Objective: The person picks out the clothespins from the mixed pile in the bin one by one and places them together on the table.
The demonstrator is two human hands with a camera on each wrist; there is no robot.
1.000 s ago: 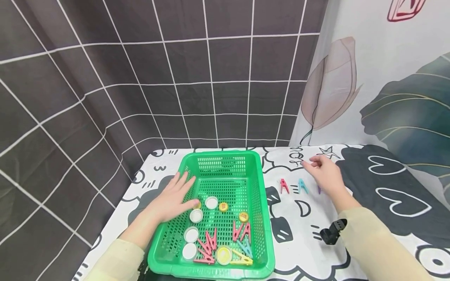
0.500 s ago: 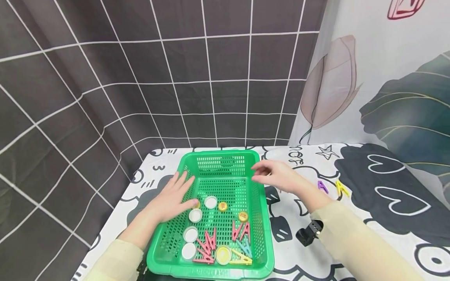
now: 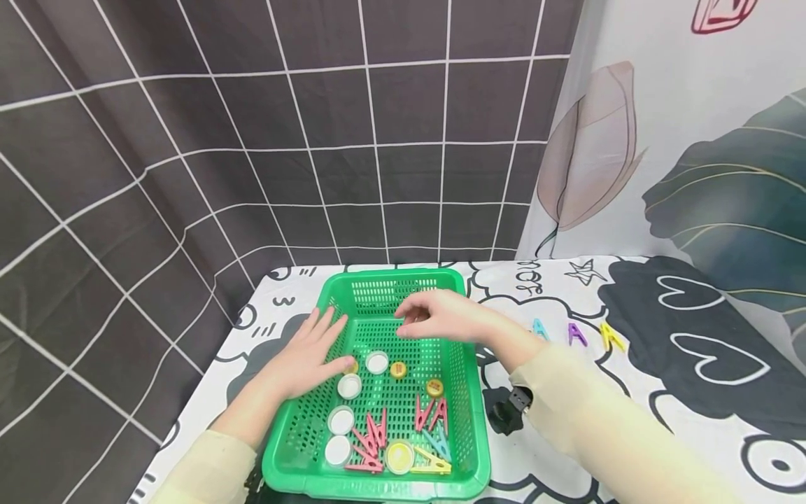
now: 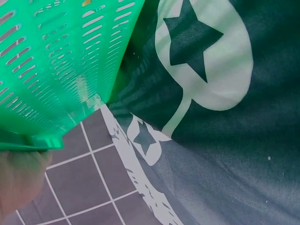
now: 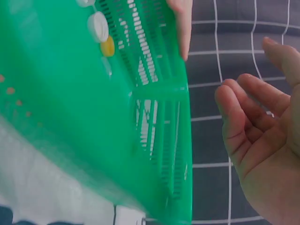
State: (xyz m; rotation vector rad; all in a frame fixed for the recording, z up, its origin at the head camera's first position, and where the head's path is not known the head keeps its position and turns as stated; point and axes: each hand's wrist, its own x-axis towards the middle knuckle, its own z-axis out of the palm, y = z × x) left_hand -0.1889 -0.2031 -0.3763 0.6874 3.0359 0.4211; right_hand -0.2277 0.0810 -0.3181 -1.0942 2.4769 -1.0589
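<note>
My left hand (image 3: 308, 358) rests on the left rim of a green basket (image 3: 378, 492), its fingers straight and spread. My right hand (image 3: 443, 316) hovers over the far part of the basket. Its fingers are loosely bent, and the right wrist view shows a gap between thumb and fingertips, with nothing held. Inside the basket lie white caps (image 3: 341, 421), small yellow caps (image 3: 399, 369), a larger yellow cap (image 3: 399, 457), pink clothespins (image 3: 373, 432), a blue clothespin (image 3: 439, 443) and a yellow clothespin (image 3: 432, 463).
Right of the basket, a blue clothespin (image 3: 539, 329), a purple clothespin (image 3: 576, 334) and a yellow clothespin (image 3: 611, 337) lie on the patterned cloth (image 3: 535, 455). My right forearm covers part of that cloth. A dark gridded curtain (image 3: 403, 175) hangs behind the table.
My right hand has swung left from above the table clothespins to over the basket. The yellow table clothespin has come into view; the pink one is now behind my arm or out of sight.
</note>
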